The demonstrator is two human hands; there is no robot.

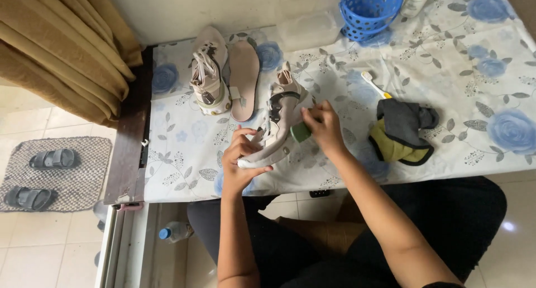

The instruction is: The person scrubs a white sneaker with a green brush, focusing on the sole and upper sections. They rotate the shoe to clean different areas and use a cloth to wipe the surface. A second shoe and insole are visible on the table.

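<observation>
left hand (241, 161) grips beige sneaker (277, 120); right hand (324, 127) presses green sponge (300, 132).

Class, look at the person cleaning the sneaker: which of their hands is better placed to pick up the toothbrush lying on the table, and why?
The right hand. The toothbrush lies just beyond it on that side, and it holds only a small green object. The left hand grips the sneaker by its toe, steadying it.

shoe (279, 120) on table (446, 70) | insole (244, 78) left | cloth (402, 132) right
</observation>
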